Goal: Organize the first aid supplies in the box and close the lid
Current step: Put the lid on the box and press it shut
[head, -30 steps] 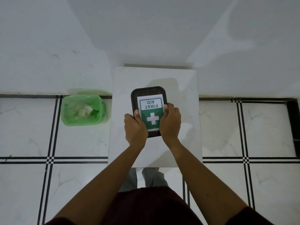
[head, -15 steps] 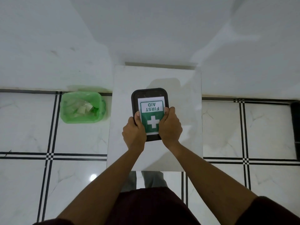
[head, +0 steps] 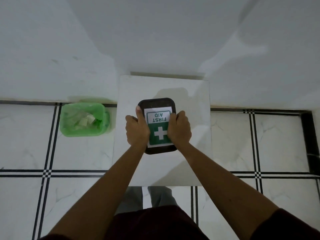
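Head view: you look down on your two hands at the box.
Box: the dark first aid box (head: 157,103) lies on the white surface (head: 192,129), lid on, the green and white label (head: 158,129) upside down to you.
Left hand: your left hand (head: 137,129) grips the left side of the box, thumb stretched along the lid edge.
Right hand: your right hand (head: 180,129) is closed on the right side of the box, fingers curled over the label edge.
Bin: a green bin (head: 83,119) with paper scraps stands on the floor, well to the left of the box.
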A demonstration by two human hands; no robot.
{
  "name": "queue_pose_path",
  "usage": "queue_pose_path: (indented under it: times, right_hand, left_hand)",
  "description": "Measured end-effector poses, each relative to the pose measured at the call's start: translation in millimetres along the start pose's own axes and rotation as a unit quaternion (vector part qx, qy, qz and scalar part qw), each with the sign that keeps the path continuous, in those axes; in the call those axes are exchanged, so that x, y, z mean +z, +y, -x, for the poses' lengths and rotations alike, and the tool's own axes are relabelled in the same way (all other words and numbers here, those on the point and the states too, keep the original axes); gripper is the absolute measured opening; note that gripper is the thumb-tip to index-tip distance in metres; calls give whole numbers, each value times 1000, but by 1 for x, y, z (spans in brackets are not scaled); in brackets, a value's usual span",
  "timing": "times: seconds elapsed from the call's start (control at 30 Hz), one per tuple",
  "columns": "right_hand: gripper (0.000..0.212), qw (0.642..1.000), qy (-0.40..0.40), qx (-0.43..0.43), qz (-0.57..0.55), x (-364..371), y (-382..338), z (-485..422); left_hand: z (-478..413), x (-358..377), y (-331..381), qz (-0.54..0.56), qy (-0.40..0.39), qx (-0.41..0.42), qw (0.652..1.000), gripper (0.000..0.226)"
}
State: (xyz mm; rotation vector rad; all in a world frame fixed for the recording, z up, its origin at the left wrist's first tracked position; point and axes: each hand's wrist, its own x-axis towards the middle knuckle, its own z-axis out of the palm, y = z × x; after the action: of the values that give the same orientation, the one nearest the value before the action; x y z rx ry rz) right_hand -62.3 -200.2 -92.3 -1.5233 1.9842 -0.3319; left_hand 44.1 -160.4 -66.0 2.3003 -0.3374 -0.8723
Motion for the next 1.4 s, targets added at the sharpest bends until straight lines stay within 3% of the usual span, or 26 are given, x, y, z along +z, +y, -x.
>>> queue_pose_path:
  times: [0.1, 0.2, 0.37, 0.5, 0.8, 0.97, 1.03, 1.13, 1.2, 1.4]
  right_hand:
    - [57, 995, -29, 78, -50, 2, -17, -17]
    - [67, 994, -34, 78, -75, 4, -20, -24]
    - [58, 990, -45, 36, -127, 6, -14, -27]
    - [56, 987, -44, 40, -149, 8, -12, -32]
    - [56, 989, -28, 19, -142, 9, -14, -30]
    - [31, 970, -39, -15, -238, 8, -10, -32]
    - [37, 969, -34, -31, -244, 11, -6, -31]
    - [52, 956, -39, 17, -291, 12, -1, -32]
    - [49, 951, -39, 10, -306, 9, 0, -32]
    - [41, 966, 1, -19, -259, 9, -6, -38]
  left_hand:
    - [-10, 4, 4, -25, 3, -5, 1000, 72]
    - [-11, 8, 3, -40, 21, 15, 999, 73]
    - [-11, 6, 4, -47, 18, 26, 998, 61]
    - [-12, 8, 4, -56, 24, 27, 998, 64]
    - [-17, 11, 1, -28, 44, 61, 997, 50]
    - [-38, 13, 18, -39, 27, 111, 993, 44]
    - [-42, 14, 17, -13, 14, 134, 991, 44]
    - [-43, 15, 8, 82, 16, 180, 980, 35]
    - [-46, 15, 4, 108, 19, 193, 975, 33]
    - [-47, 18, 6, 165, 29, 139, 976, 39]
